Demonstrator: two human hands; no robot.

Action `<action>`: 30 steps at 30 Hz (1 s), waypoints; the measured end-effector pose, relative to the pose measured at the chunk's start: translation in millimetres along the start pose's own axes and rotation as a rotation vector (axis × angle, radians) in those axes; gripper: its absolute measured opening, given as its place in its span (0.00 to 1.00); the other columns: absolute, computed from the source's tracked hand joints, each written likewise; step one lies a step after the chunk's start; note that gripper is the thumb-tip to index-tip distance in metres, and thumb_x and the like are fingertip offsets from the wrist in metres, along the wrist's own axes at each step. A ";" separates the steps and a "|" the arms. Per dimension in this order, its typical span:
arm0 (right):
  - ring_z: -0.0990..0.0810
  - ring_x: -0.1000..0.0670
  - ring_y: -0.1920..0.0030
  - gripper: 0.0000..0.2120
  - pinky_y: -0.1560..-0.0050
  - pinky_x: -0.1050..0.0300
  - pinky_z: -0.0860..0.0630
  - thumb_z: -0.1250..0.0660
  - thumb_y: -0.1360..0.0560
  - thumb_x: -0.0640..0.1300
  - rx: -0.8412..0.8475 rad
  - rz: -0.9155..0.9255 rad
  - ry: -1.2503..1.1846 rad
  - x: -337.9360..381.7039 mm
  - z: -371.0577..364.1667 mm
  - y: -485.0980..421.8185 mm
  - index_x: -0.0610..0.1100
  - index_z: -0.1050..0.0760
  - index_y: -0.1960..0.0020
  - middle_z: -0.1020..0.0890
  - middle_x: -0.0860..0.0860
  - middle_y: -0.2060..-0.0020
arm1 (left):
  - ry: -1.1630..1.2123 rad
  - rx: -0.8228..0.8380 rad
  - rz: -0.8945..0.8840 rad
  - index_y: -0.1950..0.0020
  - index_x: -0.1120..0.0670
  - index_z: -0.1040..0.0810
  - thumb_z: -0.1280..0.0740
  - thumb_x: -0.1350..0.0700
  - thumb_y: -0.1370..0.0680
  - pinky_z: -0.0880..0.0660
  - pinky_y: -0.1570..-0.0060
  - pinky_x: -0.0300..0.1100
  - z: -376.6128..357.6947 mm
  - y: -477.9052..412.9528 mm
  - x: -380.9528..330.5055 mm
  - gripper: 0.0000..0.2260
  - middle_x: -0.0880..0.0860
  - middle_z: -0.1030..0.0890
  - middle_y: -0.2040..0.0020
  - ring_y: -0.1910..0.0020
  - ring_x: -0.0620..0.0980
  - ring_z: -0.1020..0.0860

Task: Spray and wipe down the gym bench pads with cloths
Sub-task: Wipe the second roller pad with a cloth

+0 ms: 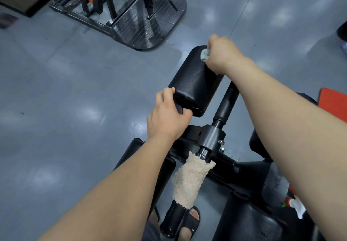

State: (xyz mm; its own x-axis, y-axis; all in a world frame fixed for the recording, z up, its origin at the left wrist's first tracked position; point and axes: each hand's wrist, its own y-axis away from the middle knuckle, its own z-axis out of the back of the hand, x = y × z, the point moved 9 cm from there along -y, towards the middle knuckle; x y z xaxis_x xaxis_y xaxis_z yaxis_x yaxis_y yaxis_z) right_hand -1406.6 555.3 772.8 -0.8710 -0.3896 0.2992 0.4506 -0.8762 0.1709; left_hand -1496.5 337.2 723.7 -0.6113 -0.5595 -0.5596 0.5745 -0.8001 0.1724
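I gripped the roller pad (195,79) with my left hand (167,117) curled round its near end, my right hand (223,55) pinching the blue cloth (203,54) against its far end, long axis running away from me.

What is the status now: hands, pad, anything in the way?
Right hand grips grey cloth on roller pad. Left hand holds pad's near end. Beige towel hangs on frame, clear of the wiping.

We see the roller pad (193,79) in black grained leatherette with a soft sheen, its post (225,105) smooth matt black metal, the grey cloth (203,54) fuzzy, the beige cloth (189,180) shaggy terry, the floor (75,90) smooth and glossy
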 end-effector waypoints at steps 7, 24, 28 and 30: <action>0.24 0.38 0.42 0.13 0.46 0.50 0.27 0.36 0.24 0.38 -0.039 0.098 0.037 3.0 2.8 -2.7 0.43 0.24 0.40 0.23 0.41 0.41 | 0.015 -0.008 -0.022 0.29 0.43 0.39 0.34 0.45 0.25 0.34 0.53 0.45 2.8 0.8 -1.9 0.26 0.42 0.34 0.32 0.52 0.50 0.25; 0.24 0.38 0.43 0.12 0.48 0.55 0.32 0.36 0.24 0.38 -0.058 0.173 -0.041 5.5 1.9 2.0 0.42 0.23 0.41 0.22 0.41 0.44 | 0.014 -0.062 -0.059 0.41 0.46 0.37 0.33 0.48 0.25 0.30 0.57 0.47 10.9 5.6 -5.7 0.17 0.40 0.33 0.44 0.59 0.53 0.24; 0.25 0.37 0.38 0.14 0.45 0.54 0.31 0.37 0.22 0.39 -0.044 0.050 -0.012 -13.3 8.7 -30.5 0.43 0.24 0.37 0.25 0.38 0.37 | 0.017 -0.061 -0.082 0.42 0.45 0.38 0.33 0.48 0.24 0.31 0.59 0.47 10.3 6.0 -6.8 0.17 0.40 0.34 0.45 0.61 0.52 0.25; 0.25 0.38 0.40 0.13 0.47 0.55 0.31 0.38 0.22 0.39 -0.016 0.051 -0.055 -13.0 8.8 -32.4 0.45 0.24 0.39 0.24 0.41 0.39 | 0.019 -0.058 -0.083 0.40 0.45 0.38 0.33 0.48 0.24 0.32 0.58 0.46 9.3 5.9 -6.5 0.17 0.40 0.35 0.42 0.60 0.52 0.25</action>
State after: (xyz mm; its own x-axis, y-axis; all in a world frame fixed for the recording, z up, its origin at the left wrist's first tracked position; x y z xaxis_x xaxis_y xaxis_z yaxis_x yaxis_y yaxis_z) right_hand -1408.1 591.2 771.6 -0.8349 -0.4175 0.3587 0.4902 -0.8604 0.1393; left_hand -1494.2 334.1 735.8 -0.6480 -0.4873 -0.5853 0.5533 -0.8293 0.0779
